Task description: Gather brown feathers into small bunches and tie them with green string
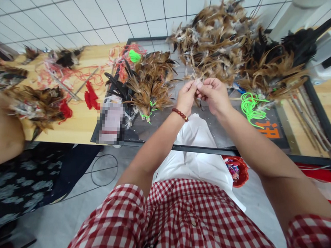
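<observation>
My left hand (186, 97), with a beaded bracelet at the wrist, and my right hand (216, 96) meet above the near part of the dark board. Both hands are closed, thumbs and fingertips pinching together at a small feather (198, 102); its pale end is mostly hidden by the fingers, and a dark tip hangs below. Just beyond them rises a large heap of brown feathers (214, 42). Left of my hands lie bundles of brown feathers (152, 78) with bright green ties. A loose coil of green string (253, 108) lies to the right.
The dark-framed board (159, 133) rests on a wooden table (85, 130). Thin sticks (309, 121) lie at right, black feathers (298, 43) behind. Red string (90, 96) and more feather bundles (41, 107) are at left, near another person's arm (6, 129). A red basket (241, 172) stands below.
</observation>
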Demonstrator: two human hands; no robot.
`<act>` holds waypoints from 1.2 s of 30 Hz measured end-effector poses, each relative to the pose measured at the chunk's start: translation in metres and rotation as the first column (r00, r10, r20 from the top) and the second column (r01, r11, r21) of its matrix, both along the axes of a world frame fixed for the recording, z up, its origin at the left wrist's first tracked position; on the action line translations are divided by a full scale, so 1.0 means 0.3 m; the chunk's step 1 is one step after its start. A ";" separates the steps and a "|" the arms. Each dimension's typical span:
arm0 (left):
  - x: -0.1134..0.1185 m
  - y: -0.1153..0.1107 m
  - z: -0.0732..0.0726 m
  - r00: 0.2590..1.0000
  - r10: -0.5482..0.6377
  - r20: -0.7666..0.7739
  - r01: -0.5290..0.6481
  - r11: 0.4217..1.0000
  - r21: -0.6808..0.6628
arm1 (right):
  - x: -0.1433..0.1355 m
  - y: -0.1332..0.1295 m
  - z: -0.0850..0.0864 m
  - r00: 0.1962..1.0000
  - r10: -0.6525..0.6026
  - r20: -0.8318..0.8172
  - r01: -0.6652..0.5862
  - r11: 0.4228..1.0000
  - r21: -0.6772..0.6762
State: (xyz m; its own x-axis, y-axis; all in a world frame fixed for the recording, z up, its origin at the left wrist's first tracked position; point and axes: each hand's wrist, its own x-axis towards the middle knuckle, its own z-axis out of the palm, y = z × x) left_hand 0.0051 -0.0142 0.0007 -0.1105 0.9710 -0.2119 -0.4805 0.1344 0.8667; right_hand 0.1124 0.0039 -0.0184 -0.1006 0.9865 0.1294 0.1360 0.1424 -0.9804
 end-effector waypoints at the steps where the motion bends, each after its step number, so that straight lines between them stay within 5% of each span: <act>1: -0.002 0.003 -0.004 1.000 0.013 -0.019 -0.013 1.000 0.015 | 0.003 0.000 0.000 1.000 0.002 0.031 -0.002 1.000 0.003; 6: -0.012 0.007 -0.008 0.995 0.078 -0.066 -0.071 0.992 0.102 | 0.034 -0.002 0.044 0.989 -0.015 0.146 -0.010 0.986 0.169; 12: -0.019 -0.016 0.019 0.985 -0.141 -0.103 0.150 0.985 0.086 | 0.055 -0.034 0.110 0.995 0.038 0.095 -0.056 0.978 0.202; 19: -0.040 -0.028 0.038 0.940 -0.334 -0.077 0.338 0.940 0.049 | 0.066 -0.030 0.112 0.997 -0.012 0.077 0.001 0.989 0.146; 22: -0.040 -0.026 0.047 0.959 -0.275 -0.072 0.278 0.960 0.028 | 0.074 0.002 0.093 0.996 -0.055 0.074 0.044 0.989 0.143; 26: -0.061 -0.009 0.078 0.998 -0.057 0.005 0.057 0.998 0.005 | 0.124 0.054 0.070 0.962 -0.214 0.167 0.170 0.955 0.244; 30: -0.100 0.016 0.096 0.991 0.128 0.040 -0.129 0.992 0.009 | 0.166 0.046 0.049 0.850 -0.142 0.508 -0.007 0.960 0.280; 34: -0.108 0.026 0.081 0.987 0.158 -0.003 -0.158 0.987 -0.031 | 0.122 0.013 0.014 0.681 -0.172 0.712 -0.047 0.960 0.276; 36: -0.097 0.023 0.071 0.989 0.146 -0.018 -0.147 0.988 -0.055 | 0.091 0.011 0.002 0.658 -0.212 0.722 -0.038 0.949 0.313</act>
State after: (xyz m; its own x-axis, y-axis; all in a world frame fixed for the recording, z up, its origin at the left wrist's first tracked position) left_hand -0.0240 -0.0073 0.0221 -0.2540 0.9309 -0.2626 -0.4868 0.1116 0.8664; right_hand 0.1398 0.0073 -0.0177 -0.2008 0.9274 0.3158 0.8213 0.3350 -0.4618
